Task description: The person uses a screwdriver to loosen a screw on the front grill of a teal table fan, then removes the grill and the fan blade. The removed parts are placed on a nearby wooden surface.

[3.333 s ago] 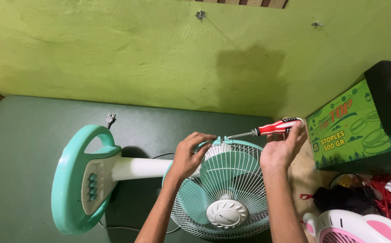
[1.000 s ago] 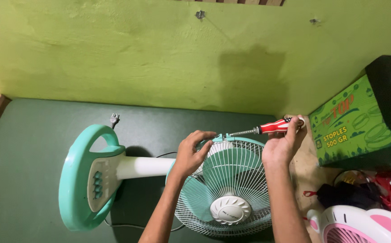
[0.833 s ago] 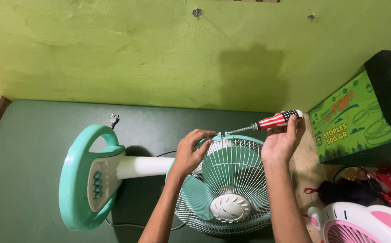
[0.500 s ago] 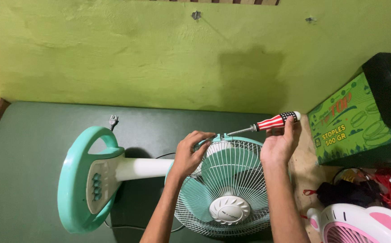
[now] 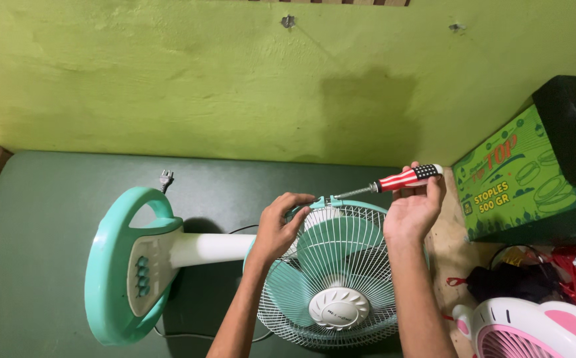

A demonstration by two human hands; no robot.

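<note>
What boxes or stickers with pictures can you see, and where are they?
Green carton: right side against the wall, boxy, bright green printed face, black top.
Round badge: middle of the fan grille, white disc with small dark print.
No screens or signs show.

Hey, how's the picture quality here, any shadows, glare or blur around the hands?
Head view: sharp and evenly lit, no glare; a soft dark shadow falls on the green wall above the screwdriver; left hand, right hand and fan grille show no motion blur.
</note>
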